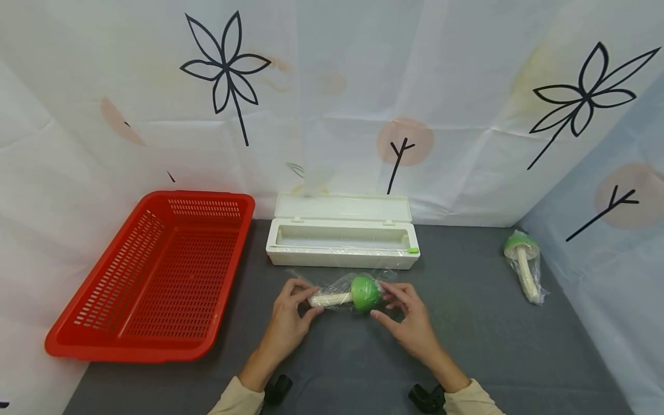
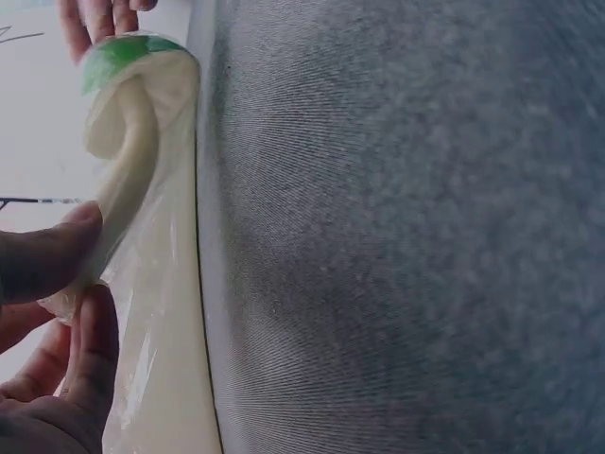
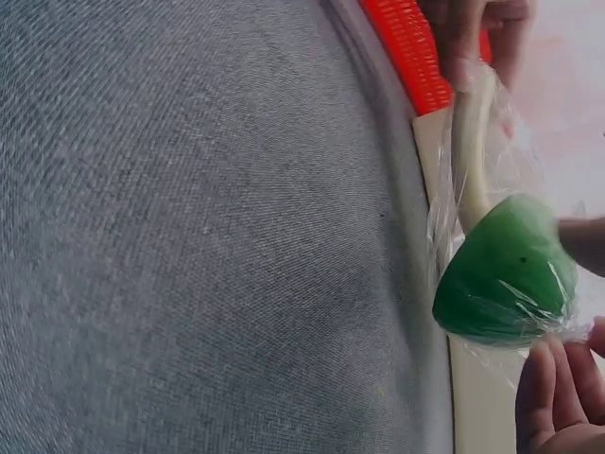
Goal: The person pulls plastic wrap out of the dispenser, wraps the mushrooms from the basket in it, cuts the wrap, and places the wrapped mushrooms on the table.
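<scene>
A mushroom (image 1: 365, 293) with a green cap and a pale stem lies sideways between my hands, wrapped in clear plastic film (image 3: 506, 132). My left hand (image 1: 290, 314) pinches the end of the stem through the film, thumb on one side and fingers on the other, as the left wrist view shows. At the cap end, my right hand (image 1: 407, 317) has its thumb beside the cap and its fingertips on the gathered film. The cap (image 3: 510, 274) faces my right palm in the right wrist view.
Behind my hands stands a white film dispenser box (image 1: 342, 257), lid raised, with a green slider (image 1: 412, 251). A red basket (image 1: 207, 346) sits at left. Another wrapped green mushroom (image 1: 526, 271) lies at far right on the grey cloth (image 1: 519, 351). Patterned white curtains hang behind.
</scene>
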A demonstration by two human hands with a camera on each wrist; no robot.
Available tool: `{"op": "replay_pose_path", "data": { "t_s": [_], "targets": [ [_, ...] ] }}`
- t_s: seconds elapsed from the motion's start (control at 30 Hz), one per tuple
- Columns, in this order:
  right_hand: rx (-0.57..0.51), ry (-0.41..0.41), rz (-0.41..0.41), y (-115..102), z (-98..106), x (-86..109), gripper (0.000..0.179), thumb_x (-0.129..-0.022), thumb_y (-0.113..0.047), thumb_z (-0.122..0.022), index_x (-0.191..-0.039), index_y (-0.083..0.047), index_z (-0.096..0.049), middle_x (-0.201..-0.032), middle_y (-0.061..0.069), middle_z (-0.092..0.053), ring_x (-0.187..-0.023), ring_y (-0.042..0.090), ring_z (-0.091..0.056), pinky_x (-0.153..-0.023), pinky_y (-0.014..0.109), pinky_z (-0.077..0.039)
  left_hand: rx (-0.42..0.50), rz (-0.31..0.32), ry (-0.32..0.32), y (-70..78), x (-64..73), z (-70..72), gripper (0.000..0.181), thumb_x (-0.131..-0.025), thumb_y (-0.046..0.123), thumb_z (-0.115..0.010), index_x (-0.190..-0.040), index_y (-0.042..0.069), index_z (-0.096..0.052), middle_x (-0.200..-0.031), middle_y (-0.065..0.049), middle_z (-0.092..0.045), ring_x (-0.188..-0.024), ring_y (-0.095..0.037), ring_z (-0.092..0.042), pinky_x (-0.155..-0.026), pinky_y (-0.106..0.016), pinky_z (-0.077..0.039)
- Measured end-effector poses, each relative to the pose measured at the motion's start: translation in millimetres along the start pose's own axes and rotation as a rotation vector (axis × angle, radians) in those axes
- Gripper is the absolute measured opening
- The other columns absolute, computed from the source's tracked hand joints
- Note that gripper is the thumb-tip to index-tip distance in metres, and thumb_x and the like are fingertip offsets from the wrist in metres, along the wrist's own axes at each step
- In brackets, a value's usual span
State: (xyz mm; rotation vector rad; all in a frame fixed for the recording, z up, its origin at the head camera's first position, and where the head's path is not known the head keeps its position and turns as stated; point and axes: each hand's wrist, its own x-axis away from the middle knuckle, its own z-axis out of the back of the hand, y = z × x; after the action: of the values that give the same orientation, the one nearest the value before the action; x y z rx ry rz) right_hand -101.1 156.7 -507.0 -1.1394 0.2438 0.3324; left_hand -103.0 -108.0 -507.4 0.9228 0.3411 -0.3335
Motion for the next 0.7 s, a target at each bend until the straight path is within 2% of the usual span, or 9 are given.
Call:
{"op": "replay_pose_path", "data": {
  "t_s": [0.1, 0.2, 0.33, 0.43, 0.53, 0.63, 0.7],
  "targets": [
    [0.163, -0.021, 0.053, 0, -2, -0.8, 0.072, -0.067, 0.005, -0.092, -0.133, 0.001, -0.062, -0.114, 0.010, -0.053, -0.100, 0.027, -0.059, -0.077, 0.038, -0.054, 0.010, -0.011, 0.016, 0.1, -1.2, -0.7, 0.038, -0.073, -0.005, -0.087, -0.109, -0.004, -0.075, -0.105, -0.009, -0.063, -0.082, -0.017, -0.063, -0.069, -0.038, -0.055],
    [0.297, -0.015, 0.120, 0, -4, -2.5, 0.082, -0.062, 0.002, -0.095, -0.136, 0.004, -0.059, -0.115, 0.011, -0.050, -0.102, 0.030, -0.058, -0.078, 0.044, -0.054, 0.046, 0.009, 0.017, -1.0, -1.0, -0.9, 0.037, -0.075, -0.004, -0.085, -0.111, -0.004, -0.073, -0.102, -0.009, -0.068, -0.081, -0.016, -0.066, -0.069, -0.036, -0.057],
    [0.437, 0.013, 0.227, 3, -8, -8.4, 0.092, -0.058, -0.004, -0.098, -0.138, 0.007, -0.055, -0.115, 0.016, -0.047, -0.102, 0.031, -0.054, -0.079, 0.047, -0.052, 0.153, 0.096, 0.016, -3.6, -1.1, 0.1, 0.030, -0.081, 0.001, -0.082, -0.109, -0.001, -0.071, -0.097, -0.007, -0.071, -0.080, -0.015, -0.069, -0.069, -0.030, -0.058],
    [0.461, 0.055, 0.245, 7, -10, -14.9, 0.087, -0.058, -0.008, -0.099, -0.134, 0.006, -0.058, -0.111, 0.018, -0.047, -0.098, 0.029, -0.050, -0.079, 0.045, -0.049, 0.220, 0.185, 0.016, -6.2, -3.1, 0.5, 0.022, -0.086, 0.008, -0.080, -0.106, 0.003, -0.072, -0.093, -0.005, -0.072, -0.078, -0.014, -0.069, -0.067, -0.027, -0.057],
    [0.370, 0.085, 0.128, 9, -11, -20.7, 0.077, -0.062, -0.011, -0.097, -0.130, 0.003, -0.063, -0.106, 0.018, -0.045, -0.093, 0.030, -0.047, -0.076, 0.044, -0.045, 0.236, 0.269, 0.015, -8.1, -7.5, 0.7, 0.018, -0.089, 0.014, -0.079, -0.104, 0.006, -0.074, -0.091, -0.003, -0.072, -0.080, -0.013, -0.068, -0.068, -0.026, -0.055],
    [0.224, 0.094, -0.095, 6, -12, -26.0, 0.069, -0.071, -0.017, -0.094, -0.132, -0.001, -0.065, -0.112, 0.020, -0.042, -0.099, 0.033, -0.046, -0.079, 0.043, -0.049, 0.255, 0.351, 0.019, -7.6, -15.3, 0.5, 0.019, -0.093, 0.020, -0.076, -0.103, 0.005, -0.075, -0.090, -0.004, -0.072, -0.081, -0.014, -0.067, -0.070, -0.025, -0.051],
    [0.107, 0.081, -0.241, 2, -12, -30.3, 0.067, -0.077, -0.020, -0.091, -0.135, -0.002, -0.063, -0.119, 0.024, -0.044, -0.107, 0.036, -0.048, -0.082, 0.043, -0.053, 0.310, 0.414, 0.036, -5.5, -21.5, -0.1, 0.022, -0.094, 0.021, -0.075, -0.103, 0.001, -0.075, -0.091, -0.007, -0.073, -0.083, -0.014, -0.066, -0.072, -0.025, -0.052]
  ]
}}
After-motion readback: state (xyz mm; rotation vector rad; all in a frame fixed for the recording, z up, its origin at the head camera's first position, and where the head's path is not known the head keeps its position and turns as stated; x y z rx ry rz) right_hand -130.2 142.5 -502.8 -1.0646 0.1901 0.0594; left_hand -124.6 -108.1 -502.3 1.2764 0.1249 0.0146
